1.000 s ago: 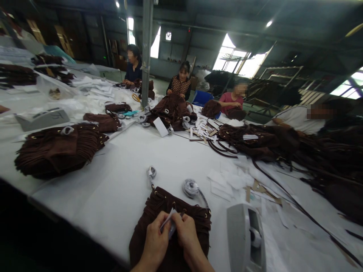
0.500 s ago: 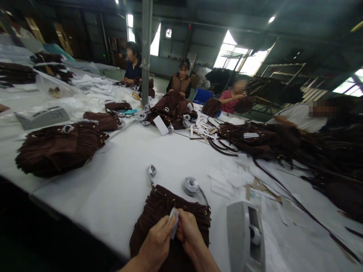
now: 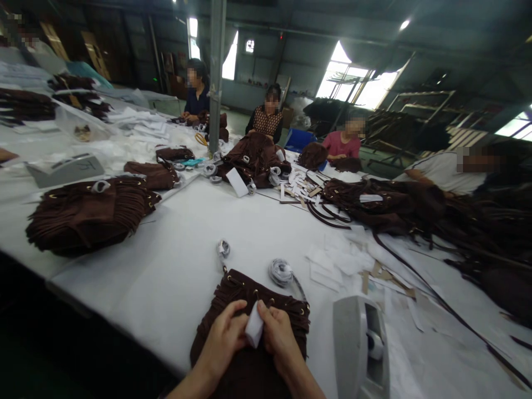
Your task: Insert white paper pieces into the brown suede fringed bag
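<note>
A dark brown fringed drawstring bag [image 3: 233, 291] lies on the table in front of me, with gold eyelets along its top edge. Above its front, a small folded piece of white paper [image 3: 254, 327] is between my hands. My right hand [image 3: 282, 335] pinches the paper's right side, thumb on top. My left hand [image 3: 222, 341] has its curled fingers against the paper's left edge, the index finger lifted. Grey-wrapped strap coils, one small [image 3: 223, 248] and one larger [image 3: 280, 271], lie beyond the bag's top corners.
A grey tape dispenser [image 3: 359, 346] stands right of the bag. Another fringed bag [image 3: 89, 216] lies at left, and brown bags [image 3: 253, 158] are heaped farther back. Paper scraps [image 3: 332, 260] and a long strap [image 3: 415, 285] lie at right. Several people sit around the table.
My left hand has loosened its pinch and shifted slightly left, its index finger now raised. More of the white paper shows, and my right thumb has moved onto its top.
</note>
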Demonstrator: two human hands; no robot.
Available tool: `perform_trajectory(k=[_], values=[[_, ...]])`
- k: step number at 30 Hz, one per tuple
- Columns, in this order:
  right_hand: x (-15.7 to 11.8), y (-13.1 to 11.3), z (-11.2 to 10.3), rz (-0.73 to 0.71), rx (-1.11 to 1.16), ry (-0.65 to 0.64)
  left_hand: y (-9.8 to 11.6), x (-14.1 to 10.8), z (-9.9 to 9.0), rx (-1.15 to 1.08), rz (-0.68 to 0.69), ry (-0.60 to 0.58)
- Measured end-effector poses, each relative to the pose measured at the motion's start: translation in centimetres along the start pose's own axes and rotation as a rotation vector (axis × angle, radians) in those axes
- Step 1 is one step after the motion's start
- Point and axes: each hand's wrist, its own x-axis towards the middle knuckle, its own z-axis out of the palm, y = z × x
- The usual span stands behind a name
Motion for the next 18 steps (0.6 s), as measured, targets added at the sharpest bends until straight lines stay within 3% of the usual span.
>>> perform_trajectory(k=[2, 4, 9, 18], values=[[0.0, 0.1, -0.1, -0.019, -0.012, 0.011, 0.3, 0.3, -0.1, -0.229, -0.179, 0.022], [-0.1, 0.2, -0.2, -0.060, -0.044, 0.024, 0.0, 0.7, 0.2, -0.260, -0.246, -0.024], [0.1, 0.8, -0.9, -0.219, -0.266, 0.048, -1.4, 1.3, 1.4, -0.113, -0.204, -0.017], [0.8, 1.3, -1.2, -0.267, -0.416, 0.095, -2.1, 2.2, 2.1, -0.010, -0.223, 0.069]])
